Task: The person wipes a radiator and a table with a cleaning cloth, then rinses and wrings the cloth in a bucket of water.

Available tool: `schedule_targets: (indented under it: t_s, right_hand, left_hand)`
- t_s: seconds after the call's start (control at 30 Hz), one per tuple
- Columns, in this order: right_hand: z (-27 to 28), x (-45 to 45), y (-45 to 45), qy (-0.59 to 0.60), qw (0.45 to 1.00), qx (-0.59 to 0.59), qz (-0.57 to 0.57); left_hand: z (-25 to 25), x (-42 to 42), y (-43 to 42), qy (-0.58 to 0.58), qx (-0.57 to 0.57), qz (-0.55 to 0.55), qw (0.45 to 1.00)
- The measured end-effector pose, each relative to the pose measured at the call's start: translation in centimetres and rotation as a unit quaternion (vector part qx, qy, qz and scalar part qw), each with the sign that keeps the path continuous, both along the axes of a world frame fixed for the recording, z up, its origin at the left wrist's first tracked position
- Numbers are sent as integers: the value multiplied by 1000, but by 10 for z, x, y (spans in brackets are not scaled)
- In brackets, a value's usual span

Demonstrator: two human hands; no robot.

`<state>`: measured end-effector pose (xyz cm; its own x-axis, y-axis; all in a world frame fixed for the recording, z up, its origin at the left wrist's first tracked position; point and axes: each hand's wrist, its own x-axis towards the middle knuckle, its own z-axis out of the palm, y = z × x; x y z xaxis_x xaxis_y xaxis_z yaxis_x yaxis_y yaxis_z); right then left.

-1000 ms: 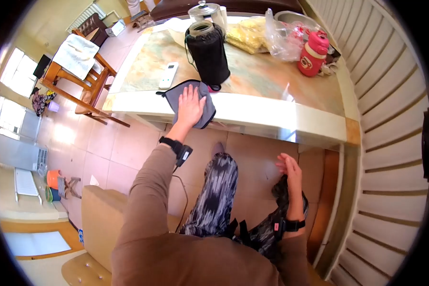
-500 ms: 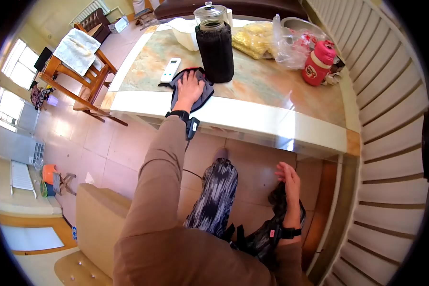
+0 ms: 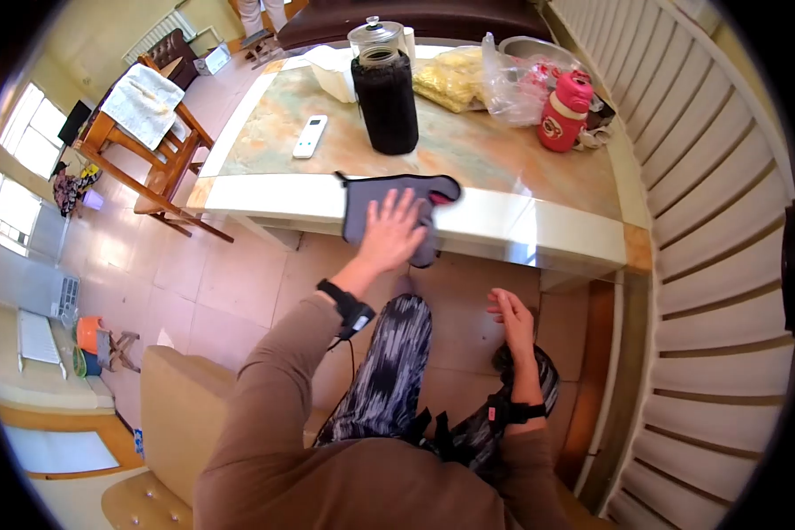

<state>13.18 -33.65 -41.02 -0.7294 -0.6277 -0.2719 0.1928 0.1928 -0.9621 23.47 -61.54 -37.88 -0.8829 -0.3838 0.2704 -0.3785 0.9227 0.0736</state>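
My left hand (image 3: 392, 231) lies with spread fingers on a grey cloth with black edging (image 3: 362, 199), which hangs over the table's front edge. Behind the cloth stands a jar in a black sleeve (image 3: 387, 106), its mouth uncovered. A white remote (image 3: 310, 137) lies to the jar's left. Beyond the table's front edge, above my right knee, my right hand (image 3: 514, 320) is held in the air with its fingers loosely apart and nothing in them.
On the marble-topped table (image 3: 503, 168) are a glass-lidded pot (image 3: 375, 34), a yellow bag (image 3: 450, 78), a clear plastic bag (image 3: 511, 93) and a red bottle (image 3: 565, 110). A wooden chair (image 3: 155, 181) stands left. A slatted white panel (image 3: 715, 291) runs along the right.
The grey cloth and my left hand have moved right and toward me, over the table edge and away from the jar's base. My right hand has shifted slightly left in view.
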Motion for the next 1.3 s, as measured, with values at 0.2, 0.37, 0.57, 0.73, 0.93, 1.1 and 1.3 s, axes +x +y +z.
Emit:
schedule_targets:
  t_s: [0.2,0.37,0.57,0.73,0.93,1.1,1.3]
  right_hand:
    - [2,-11,3,-5,997,-14,-73]
    - [-3,-29,12,-12,988,-40,-149]
    - [-13,-31,15,-39,983,-26,-176]
    - [-21,-29,14,-13,989,-2,-148]
    - [-16,-21,25,26,991,33,-123]
    - [10,-11,67,104,979,60,-163]
    - [45,28,135,244,903,257,-241]
  left_hand:
    - [-2,-127,65,41,49,-112,992]
    - [-8,-196,87,68,75,-128,987]
    - [-7,-169,67,64,64,-135,987]
    - [1,-58,13,63,43,-71,995]
    - [0,68,-77,19,-3,105,994]
    - [-16,119,-174,16,-6,220,975]
    - [-8,132,-262,-35,69,400,913]
